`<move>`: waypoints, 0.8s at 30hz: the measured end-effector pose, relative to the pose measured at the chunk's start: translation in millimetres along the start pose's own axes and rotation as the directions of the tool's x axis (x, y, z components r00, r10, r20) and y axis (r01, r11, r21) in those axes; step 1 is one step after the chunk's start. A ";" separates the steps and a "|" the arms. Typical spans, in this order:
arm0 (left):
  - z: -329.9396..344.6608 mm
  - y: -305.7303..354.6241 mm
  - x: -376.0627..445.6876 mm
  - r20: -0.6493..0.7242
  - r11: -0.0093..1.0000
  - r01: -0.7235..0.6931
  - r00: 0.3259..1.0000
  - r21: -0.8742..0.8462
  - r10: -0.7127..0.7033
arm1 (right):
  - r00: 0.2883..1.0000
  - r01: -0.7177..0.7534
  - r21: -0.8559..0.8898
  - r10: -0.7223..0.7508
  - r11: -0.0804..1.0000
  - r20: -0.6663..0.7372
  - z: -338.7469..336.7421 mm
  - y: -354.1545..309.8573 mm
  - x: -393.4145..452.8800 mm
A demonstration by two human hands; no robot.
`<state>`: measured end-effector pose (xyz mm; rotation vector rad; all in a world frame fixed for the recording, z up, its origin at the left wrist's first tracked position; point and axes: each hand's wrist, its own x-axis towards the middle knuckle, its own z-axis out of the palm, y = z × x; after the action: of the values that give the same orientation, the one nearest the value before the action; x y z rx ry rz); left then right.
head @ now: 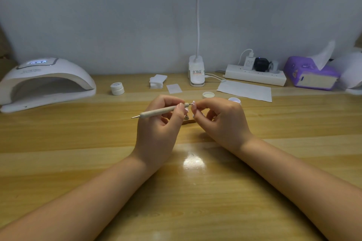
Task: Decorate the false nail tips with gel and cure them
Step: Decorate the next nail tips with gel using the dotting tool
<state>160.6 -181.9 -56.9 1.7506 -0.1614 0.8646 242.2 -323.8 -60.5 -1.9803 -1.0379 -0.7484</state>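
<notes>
while the curing lamp (47,82) waits unused at the tabletop's (176,191) far left, curing looks still ahead; left hand (158,123) has its grip clamped on the dotting pen (162,111), right hand (221,119) pinches what seems a nail tip (193,103), mid-decoration.

Wooden table (78,137) with nail lamp (46,82)
</notes>
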 end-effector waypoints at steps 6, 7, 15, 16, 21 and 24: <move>0.2 0.9 -0.4 -0.034 1.000 -0.010 0.999 -0.022 0.010 | 1.000 -0.009 0.005 0.009 1.000 -0.020 0.8 0.5 0.9; 0.3 1.3 -0.6 -0.034 1.000 -0.009 0.999 -0.026 0.008 | 1.000 -0.010 0.006 0.010 1.000 -0.022 0.8 0.5 0.9; 0.2 4.2 -1.9 0.009 1.000 0.003 1.000 -0.015 -0.003 | 1.000 -0.009 0.008 0.009 1.000 0.001 0.1 0.2 0.4; 0.2 4.0 -1.9 0.011 1.000 0.007 1.000 -0.013 -0.006 | 1.000 -0.010 0.009 0.010 1.000 0.006 -0.3 0.2 0.3; 0.2 2.9 -1.3 0.027 1.000 0.014 1.000 0.007 -0.014 | 1.000 -0.009 0.008 0.009 1.000 0.011 -0.4 -0.2 0.7; -0.2 2.5 -0.6 0.019 1.000 0.006 1.000 0.015 -0.007 | 1.000 -0.008 0.002 0.008 1.000 0.004 -0.4 -0.3 0.7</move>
<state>158.9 -182.8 -55.3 1.7729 -0.1617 0.8471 242.3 -323.8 -59.6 -1.9834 -1.0326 -0.7391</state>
